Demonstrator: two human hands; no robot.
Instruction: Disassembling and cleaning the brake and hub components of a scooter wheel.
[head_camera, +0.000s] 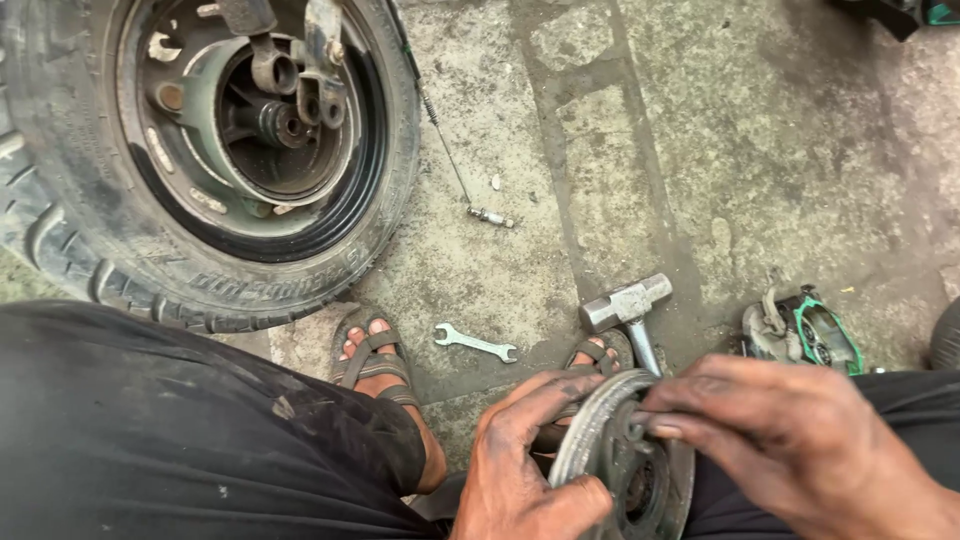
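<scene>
A round metal brake plate (622, 460) is being held on edge at the bottom of the view, just above the person's lap, between both grease-blackened hands. It is being gripped at its near rim by the left hand (525, 470), whose fingers are being curled around the edge with the thumb pressed against the face. Its upper part is being pinched by the fingertips of the right hand (800, 440), which is being laid over the plate from the right.

Beneath the hands, two sandalled feet (378, 362) are being rested on the cracked concrete floor (600, 150). An open-ended spanner (475, 343) is being left lying between the feet, and a hammer (630, 305) is lying just beyond the plate. A tyre on its wheel (215, 150) is being shown at upper left, with a thin cable (455, 165) lying beside it. A green-edged part (815, 335) is lying at the right.
</scene>
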